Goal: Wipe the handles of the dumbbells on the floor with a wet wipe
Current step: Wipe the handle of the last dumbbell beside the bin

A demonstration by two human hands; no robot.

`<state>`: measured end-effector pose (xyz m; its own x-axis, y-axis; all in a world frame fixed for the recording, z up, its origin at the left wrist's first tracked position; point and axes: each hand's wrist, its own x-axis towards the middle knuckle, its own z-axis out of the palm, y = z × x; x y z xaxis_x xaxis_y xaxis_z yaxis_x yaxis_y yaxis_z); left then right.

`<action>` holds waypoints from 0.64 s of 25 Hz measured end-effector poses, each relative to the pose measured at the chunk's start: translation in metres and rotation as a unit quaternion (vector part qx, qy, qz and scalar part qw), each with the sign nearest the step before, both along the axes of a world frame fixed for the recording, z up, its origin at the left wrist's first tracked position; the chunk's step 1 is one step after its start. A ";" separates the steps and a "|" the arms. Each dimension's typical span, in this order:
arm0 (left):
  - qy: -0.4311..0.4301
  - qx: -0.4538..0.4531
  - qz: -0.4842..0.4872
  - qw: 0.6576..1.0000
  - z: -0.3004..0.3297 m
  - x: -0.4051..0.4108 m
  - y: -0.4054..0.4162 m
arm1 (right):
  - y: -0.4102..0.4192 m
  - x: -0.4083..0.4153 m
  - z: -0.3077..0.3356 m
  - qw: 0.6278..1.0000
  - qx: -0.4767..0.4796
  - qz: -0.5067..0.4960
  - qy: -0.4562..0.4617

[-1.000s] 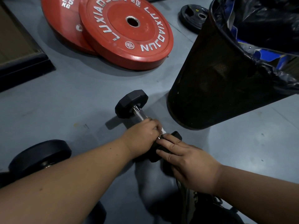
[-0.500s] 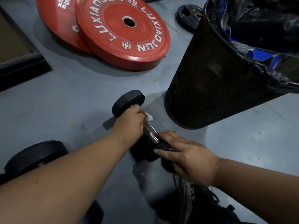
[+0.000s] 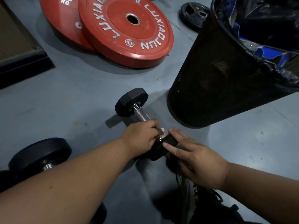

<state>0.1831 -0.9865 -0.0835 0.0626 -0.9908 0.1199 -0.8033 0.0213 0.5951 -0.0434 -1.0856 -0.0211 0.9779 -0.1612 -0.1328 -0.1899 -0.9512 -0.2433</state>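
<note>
Nearest, your shoe [image 3: 188, 189] shows at the bottom edge, right of your left forearm. Just beyond it your right hand [image 3: 196, 156] lies with straight fingers pressed on the near black head of the small dumbbell [image 3: 131, 102], gripping nothing. Your left hand [image 3: 142, 138] is curled round the near end of the chrome handle [image 3: 142, 113], with a scrap of white wet wipe [image 3: 163, 131] showing between its fingers and the metal. The dumbbell lies on the grey floor [image 3: 77, 97], angled from near right to far left, its far hexagonal head free. A second, larger dumbbell [image 3: 40, 155] lies near left, partly hidden by your forearm.

Right of the small dumbbell's far head, close but apart, stands a black mesh bin [image 3: 215, 81] lined with a black bag; blue packaging sits in it near the rim, and what lies deeper is hidden. Bare floor stretches left of the handle. Farther off, two red plates [image 3: 129, 29] lie overlapped, a small black plate [image 3: 194, 13] to their right, and a dark platform edge [image 3: 24, 62] at far left.
</note>
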 end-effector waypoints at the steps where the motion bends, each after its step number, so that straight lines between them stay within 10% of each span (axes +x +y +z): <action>1: 0.007 0.000 0.012 1.000 0.000 0.000 -0.001 | 0.002 0.001 -0.001 1.000 0.003 -0.010 -0.005; 16: 0.016 -0.104 0.125 0.987 -0.010 0.045 0.003 | 0.023 0.007 0.008 0.999 -0.036 0.014 0.003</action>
